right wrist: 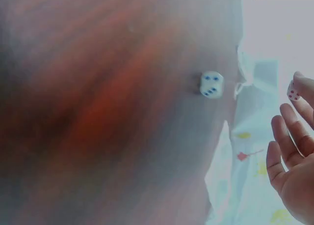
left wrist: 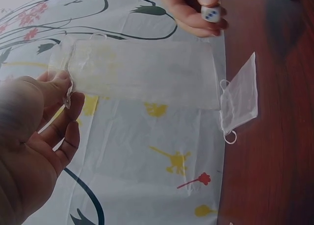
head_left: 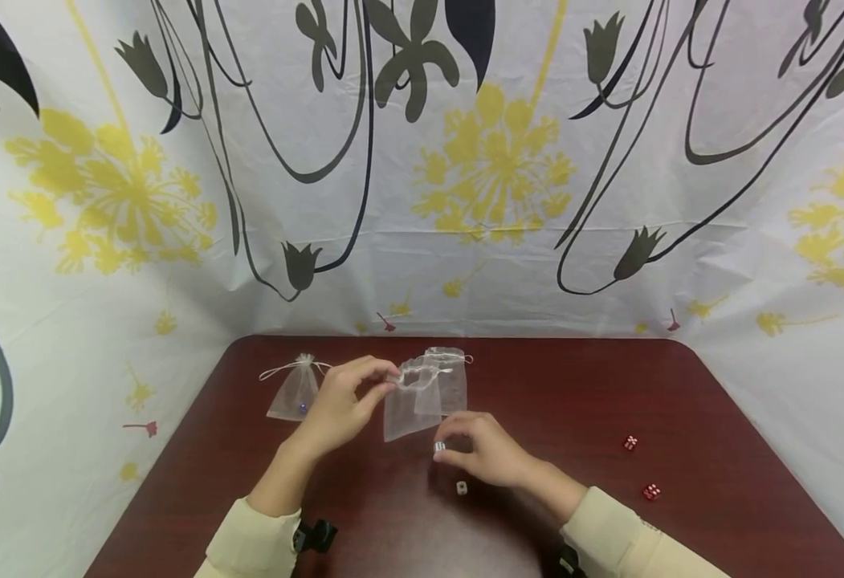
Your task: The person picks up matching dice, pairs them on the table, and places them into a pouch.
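Between thumb and fingers, my left hand [head_left: 340, 405] pinches the gathered top of a sheer white drawstring bag [head_left: 409, 411]. The bag hangs flat from the fingertips and looks empty in the left wrist view. My right hand [head_left: 490, 453] holds a small white die [head_left: 439, 446] in its fingertips, just right of the bag's lower corner. Blue pips show on that die [left wrist: 211, 14] in the left wrist view. On the table below the right hand lies a second white die [head_left: 462, 487], with blue pips facing up in the right wrist view.
Another sheer bag [head_left: 454, 385] lies behind the held one. At the left, a cinched sheer bag [head_left: 291, 393] contains a small blue item [head_left: 303, 408]. Two red dice, one farther back [head_left: 630, 442] and one nearer [head_left: 651, 491], lie on the right of the dark red table [head_left: 552, 377]. A patterned cloth [head_left: 508, 281] hangs behind.
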`<action>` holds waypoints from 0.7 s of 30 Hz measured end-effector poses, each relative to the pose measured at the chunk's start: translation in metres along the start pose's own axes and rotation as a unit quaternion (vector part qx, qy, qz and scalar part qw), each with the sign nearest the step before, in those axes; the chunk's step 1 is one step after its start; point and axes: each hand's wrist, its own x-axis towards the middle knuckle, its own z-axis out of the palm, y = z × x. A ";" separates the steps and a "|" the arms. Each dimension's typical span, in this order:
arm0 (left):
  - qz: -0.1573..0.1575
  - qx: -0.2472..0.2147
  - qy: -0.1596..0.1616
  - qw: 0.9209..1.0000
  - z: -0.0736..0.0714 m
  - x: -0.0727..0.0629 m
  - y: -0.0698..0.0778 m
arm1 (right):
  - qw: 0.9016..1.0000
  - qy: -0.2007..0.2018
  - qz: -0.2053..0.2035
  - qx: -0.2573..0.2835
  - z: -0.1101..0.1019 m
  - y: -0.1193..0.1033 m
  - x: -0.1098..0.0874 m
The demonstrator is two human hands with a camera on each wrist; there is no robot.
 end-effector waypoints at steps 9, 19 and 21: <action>-0.011 0.011 -0.003 1.000 0.000 -0.001 -0.001 | 1.000 0.012 -0.005 -0.008 -0.031 -0.006 0.011; -0.014 0.005 -0.007 1.000 0.002 -0.001 -0.004 | 0.998 0.050 0.007 -0.030 -0.074 -0.015 0.024; -0.015 0.005 -0.006 1.000 0.002 -0.001 -0.004 | 0.998 0.053 0.010 -0.031 -0.080 -0.017 0.026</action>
